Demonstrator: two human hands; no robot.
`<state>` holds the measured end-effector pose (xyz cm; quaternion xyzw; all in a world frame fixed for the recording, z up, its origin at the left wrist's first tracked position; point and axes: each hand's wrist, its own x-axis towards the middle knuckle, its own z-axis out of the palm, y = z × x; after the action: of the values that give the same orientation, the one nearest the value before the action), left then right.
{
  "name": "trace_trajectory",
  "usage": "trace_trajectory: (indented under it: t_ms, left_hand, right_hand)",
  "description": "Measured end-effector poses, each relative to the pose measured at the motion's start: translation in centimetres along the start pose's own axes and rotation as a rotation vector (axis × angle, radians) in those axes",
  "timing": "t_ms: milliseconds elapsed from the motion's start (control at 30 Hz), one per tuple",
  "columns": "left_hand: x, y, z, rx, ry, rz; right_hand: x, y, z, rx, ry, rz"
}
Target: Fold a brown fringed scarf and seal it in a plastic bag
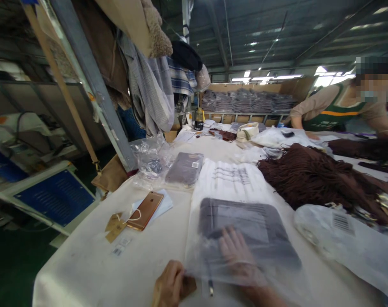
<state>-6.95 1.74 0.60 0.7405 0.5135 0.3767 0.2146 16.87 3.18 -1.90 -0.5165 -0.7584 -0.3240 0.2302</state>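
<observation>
A flat grey fabric item (245,213) with rounded corners lies in front of me inside a clear plastic bag (285,279). My right hand (240,253) shows through the film, inside the bag, its fingers stretched flat on the grey fabric. At the near left corner, my left hand (170,281) is closed on the bag's edge, with a brown piece (188,285) by its fingers. Between the hands a dark cord with a metal tip (210,288) sticks out toward me. White printed plastic bags (226,175) are stacked underneath.
Left lie a phone (146,211), tan tags (115,226) and stickers (121,246). Behind are a packed grey item (184,169) and crumpled plastic (152,157). Dark brown fringe (312,175) and a white plastic bag (347,238) are right. A co-worker (331,106) leans over the table.
</observation>
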Motion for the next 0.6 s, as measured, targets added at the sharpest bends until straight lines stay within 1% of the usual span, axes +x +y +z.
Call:
trace_trajectory:
  t_ms: [33, 67, 133, 200, 267, 333, 400, 433, 500, 533, 600]
  left_hand:
    - [0.2, -0.2, -0.2, -0.01, -0.03, -0.039]
    - [0.4, -0.5, -0.3, -0.01, -0.05, -0.048]
    - [0.3, -1.1, -0.7, 0.035, -0.057, -0.002]
    - [0.0, -1.6, -1.1, 0.138, -0.078, 0.037]
    - [-0.5, -1.5, -1.6, 0.257, -0.15, 0.016]
    - [-0.8, -0.8, -1.9, 0.349, -0.223, -0.059]
    - [-0.8, 0.4, -1.9, 0.368, -0.299, -0.193]
    - [-0.7, 1.0, -1.9, 0.335, -0.346, -0.28]
    - [-0.4, 2.0, -1.7, 0.196, -0.438, -0.43]
    - [-0.3, 2.4, -1.6, 0.113, -0.454, -0.487]
    - [-0.2, 3.0, -1.4, -0.05, -0.416, -0.555]
  right_hand:
    - [0.1, 0.0, 0.1, 0.014, 0.003, 0.008]
    - [0.2, -0.1, 0.2, 0.027, 0.004, 0.021]
    - [0.3, -0.2, 0.4, 0.048, 0.004, 0.05]
    - [0.3, -0.4, 0.6, 0.063, -0.006, 0.075]
    - [0.4, -0.5, 0.4, 0.076, -0.02, 0.092]
    - [0.5, -0.6, 0.0, 0.087, -0.034, 0.102]
    - [0.7, -0.5, -0.7, 0.093, -0.069, 0.095]
    - [0.8, -0.5, -1.2, 0.094, -0.088, 0.085]
    - [1.1, -0.5, -2.2, 0.106, -0.15, 0.061]
    - [1.2, -0.6, -2.7, 0.116, -0.188, 0.042]
    - [1.4, -0.6, -3.5, 0.12, -0.243, -0.012]
